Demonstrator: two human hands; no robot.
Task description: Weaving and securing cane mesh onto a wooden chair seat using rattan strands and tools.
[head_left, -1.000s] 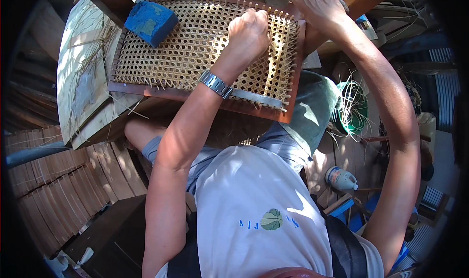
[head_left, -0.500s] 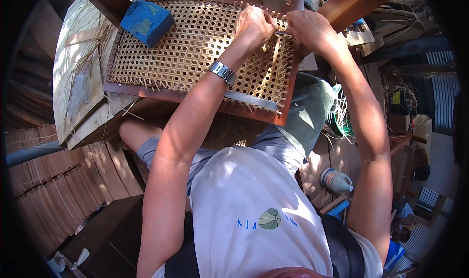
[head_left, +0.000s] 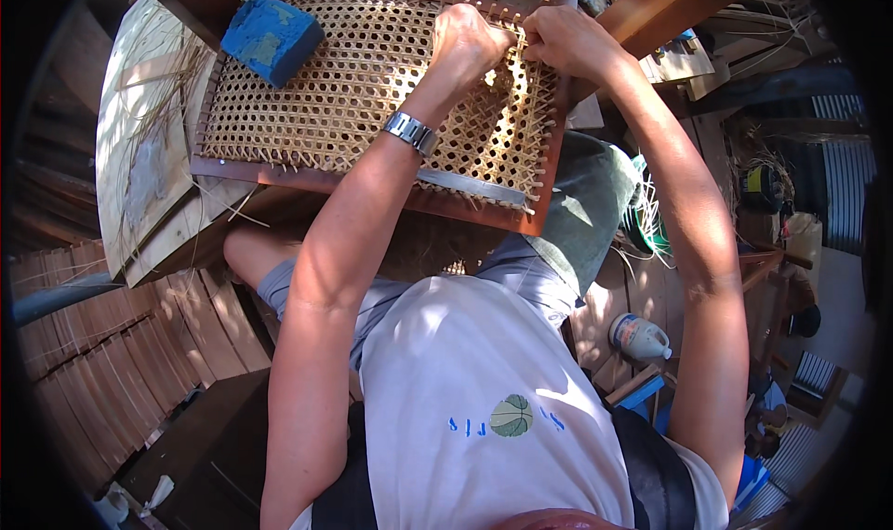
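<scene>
A woven cane panel covers a reddish-brown wooden frame, with short pegs along its edges. My left hand is closed over the weave near the panel's far right corner, fingertips pinched. Just beside it, my right hand is also closed, its curled fingers at the panel's right edge. Whatever lies between the fingers of either hand is hidden. A blue, worn block rests on the panel's far left corner. Along the near edge of the weave lies a flat grey strip.
Under the frame is a pale wooden worktop with loose cane strands. A wooden beam slants past my right hand. On the floor to the right, a white jug lies near a bundle of pale strands.
Both hands have shifted slightly left and away from me. A thin dark piece by the right hand's fingers no longer shows. The frame appears slightly farther left.
</scene>
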